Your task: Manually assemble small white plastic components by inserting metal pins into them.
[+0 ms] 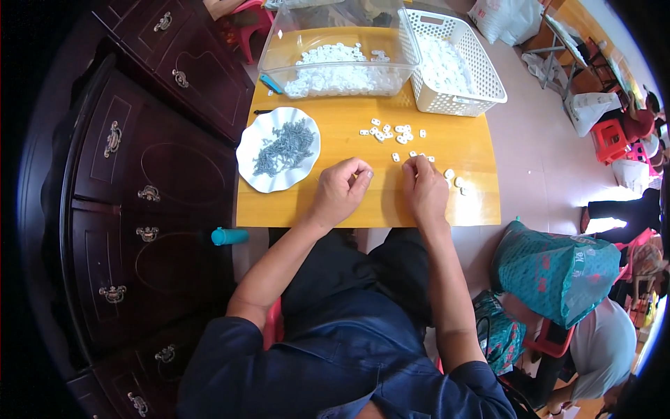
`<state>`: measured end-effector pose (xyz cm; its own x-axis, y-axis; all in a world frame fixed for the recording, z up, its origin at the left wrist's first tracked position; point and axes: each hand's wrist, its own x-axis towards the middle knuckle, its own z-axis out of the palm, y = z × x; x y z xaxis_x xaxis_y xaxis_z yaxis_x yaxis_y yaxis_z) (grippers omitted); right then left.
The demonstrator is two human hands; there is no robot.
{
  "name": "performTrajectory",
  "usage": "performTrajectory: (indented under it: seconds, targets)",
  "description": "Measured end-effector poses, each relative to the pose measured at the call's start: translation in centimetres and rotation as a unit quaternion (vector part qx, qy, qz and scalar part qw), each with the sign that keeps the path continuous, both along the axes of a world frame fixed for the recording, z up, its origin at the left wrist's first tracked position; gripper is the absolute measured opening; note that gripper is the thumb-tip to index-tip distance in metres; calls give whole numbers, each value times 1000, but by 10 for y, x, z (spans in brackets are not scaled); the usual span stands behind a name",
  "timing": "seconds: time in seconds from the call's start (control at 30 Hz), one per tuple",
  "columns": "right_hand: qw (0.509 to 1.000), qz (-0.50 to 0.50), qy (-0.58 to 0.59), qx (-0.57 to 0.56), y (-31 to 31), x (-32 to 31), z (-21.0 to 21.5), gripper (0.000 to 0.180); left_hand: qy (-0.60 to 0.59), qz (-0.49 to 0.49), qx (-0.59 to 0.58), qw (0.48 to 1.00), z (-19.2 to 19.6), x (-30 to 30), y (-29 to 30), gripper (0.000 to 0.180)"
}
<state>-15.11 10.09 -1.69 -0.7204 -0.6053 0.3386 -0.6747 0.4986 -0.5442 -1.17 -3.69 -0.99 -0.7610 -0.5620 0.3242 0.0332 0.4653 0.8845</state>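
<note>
My left hand (341,190) is closed above the near part of the table, thumb pressed to the curled forefinger. Anything in that pinch is too small to make out. To its right, my right hand (426,187) has its fingertips pinched down at the table, among small white plastic pieces (396,157) with dark holes. What these fingers grip is hidden. More white pieces (380,134) lie scattered beyond the hands, and several (458,181) sit to the right. A white wavy-rimmed plate (252,150) at the left holds a heap of thin grey screw-like parts (285,145).
A clear plastic bin (335,66) with many white pieces stands at the table's (279,209) far side. Beside it is a white perforated basket (460,105), also filled. Dark wooden cabinets (150,160) flank the left. A teal bag (551,272) stands at the right, near other people.
</note>
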Motion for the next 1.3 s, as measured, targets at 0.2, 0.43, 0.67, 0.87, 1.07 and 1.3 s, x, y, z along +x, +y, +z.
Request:
performTrajectory:
  seconds: [0.2,0.43,0.67,0.87,1.07,1.3]
  targets:
    - [997,-24,72,3,-14,-13,-11,12,-28,-12,26,999,-3,7,-1,9]
    - [995,-28,89,28,-15,-10,-8,12,-31,-15,45,998,-5,9,-2,9]
    - [990,-17,36,-136,8,13,13,8,-34,-23,56,998,-4,8,0,10]
    - [938,65,-253,-228,21,48,-2,14,-42,-59,32,997,4,4,11,9]
    - [925,95,-274,-245,18,51,-10,11,-45,-83,11,995,4,-2,12,13]
    - [955,79,-186,-219,17,47,-8,7,-104,-102,8,989,0,-6,8,19]
